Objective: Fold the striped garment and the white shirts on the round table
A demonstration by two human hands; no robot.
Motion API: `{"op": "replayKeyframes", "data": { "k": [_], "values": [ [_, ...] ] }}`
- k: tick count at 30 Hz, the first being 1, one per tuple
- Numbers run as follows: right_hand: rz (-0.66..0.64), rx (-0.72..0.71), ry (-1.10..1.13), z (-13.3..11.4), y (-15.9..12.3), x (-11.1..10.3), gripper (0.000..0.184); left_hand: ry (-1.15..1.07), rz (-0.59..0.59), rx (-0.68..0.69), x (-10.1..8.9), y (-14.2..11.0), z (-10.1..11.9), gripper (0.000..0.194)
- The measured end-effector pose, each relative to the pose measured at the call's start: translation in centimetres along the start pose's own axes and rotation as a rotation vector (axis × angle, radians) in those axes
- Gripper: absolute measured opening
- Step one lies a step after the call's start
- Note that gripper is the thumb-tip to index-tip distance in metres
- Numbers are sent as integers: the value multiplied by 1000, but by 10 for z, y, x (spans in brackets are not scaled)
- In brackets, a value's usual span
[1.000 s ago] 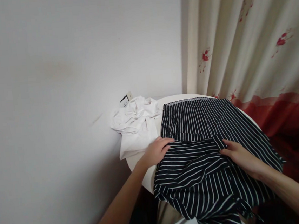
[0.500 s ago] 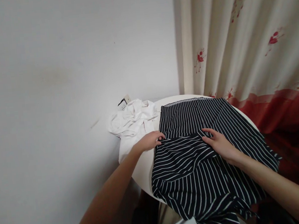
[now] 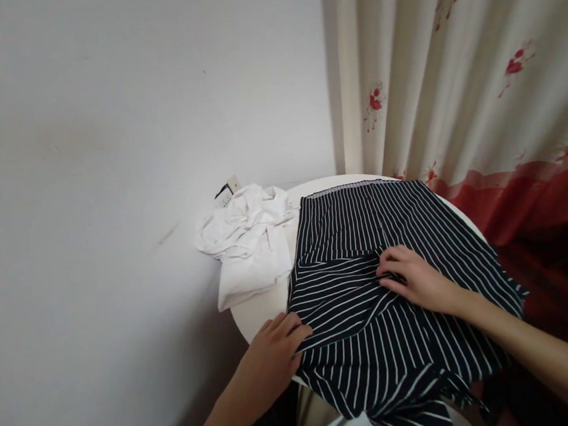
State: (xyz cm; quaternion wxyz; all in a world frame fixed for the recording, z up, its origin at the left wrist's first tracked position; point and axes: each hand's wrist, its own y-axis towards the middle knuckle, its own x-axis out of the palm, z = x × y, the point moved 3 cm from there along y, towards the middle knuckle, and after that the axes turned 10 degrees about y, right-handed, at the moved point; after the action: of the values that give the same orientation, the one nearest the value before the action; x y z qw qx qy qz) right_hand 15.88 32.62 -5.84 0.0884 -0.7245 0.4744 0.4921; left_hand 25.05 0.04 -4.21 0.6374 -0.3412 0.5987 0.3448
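A black shirt with white stripes (image 3: pixel 394 209) lies spread over a round white table (image 3: pixel 254 316). One part of it, striped crosswise, is folded over its middle, and its near end hangs bunched over the table edge. My left hand (image 3: pixel 277 347) is closed at the shirt's left edge, fingers on top of the cloth and thumb lower down. At the right end of the folded part, my right hand (image 3: pixel 413 277) has its fingers curled on the fabric, with the thumb below them; the fingertips are partly hidden in the dark cloth.
A crumpled white cloth (image 3: pixel 247 223) lies on the table's left side, its front part overhanging the edge. Behind it is a wall socket (image 3: pixel 226 195) with a black plug. A white wall (image 3: pixel 111 189) stands left, a flowered curtain (image 3: pixel 418 93) right.
My left hand has moved from the top of the fold down toward me along the shirt's left edge. My right hand has stayed near the same spot, its fingers more curled.
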Motion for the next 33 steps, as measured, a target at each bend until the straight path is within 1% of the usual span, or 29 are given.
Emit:
{"op": "replayKeyframes", "data": {
  "k": [2,4,6,8,10,11,13,14,15,16,18,19,20,22,25,27,30,33],
  "values": [
    [-150,-77,36,-10,-6,-2,18,-40,12,-30,3,-5,-2,52],
    [-227,-107,12,-11,-12,-2,16,-102,41,-57,4,-9,-6,56],
    [-232,-125,-20,-10,-16,-2,13,-150,61,-72,5,-14,-9,54],
    [-192,-142,-28,-11,-19,-4,16,-175,62,-72,5,-20,-14,50],
    [-158,-149,-6,-15,-20,-9,17,-193,12,-60,1,-25,-17,45],
    [-170,-151,17,-19,-21,-11,16,-205,-33,-48,-2,-26,-19,41],
    [-249,-153,78,-26,-20,-12,12,-231,-121,-13,-11,-24,-21,30],
    [-289,-148,113,-29,-19,-12,11,-247,-134,3,-16,-19,-22,23],
    [-310,-137,146,-30,-17,-11,11,-260,-108,10,-22,-11,-23,18],
    [-303,-120,173,-30,-13,-11,12,-268,-43,4,-26,-1,-23,16],
    [-227,-74,195,-26,-4,-7,17,-265,154,-20,-31,28,-26,23],
    [-182,-54,188,-23,1,-5,21,-254,249,-24,-30,44,-27,26],
    [-143,-36,167,-18,6,-2,24,-239,312,-6,-26,61,-28,28],
    [-83,-1,94,-8,15,5,31,-196,365,13,-13,95,-33,32],
    [-15,96,-17,10,24,13,36,-108,371,-85,3,140,-53,33],
    [26,192,-46,22,26,16,37,-69,318,-214,9,162,-72,28],
    [24,308,-22,35,28,19,31,-67,212,-385,13,185,-95,22],
    [-36,354,46,42,30,22,24,-81,161,-423,15,198,-104,13]
  ]
}}
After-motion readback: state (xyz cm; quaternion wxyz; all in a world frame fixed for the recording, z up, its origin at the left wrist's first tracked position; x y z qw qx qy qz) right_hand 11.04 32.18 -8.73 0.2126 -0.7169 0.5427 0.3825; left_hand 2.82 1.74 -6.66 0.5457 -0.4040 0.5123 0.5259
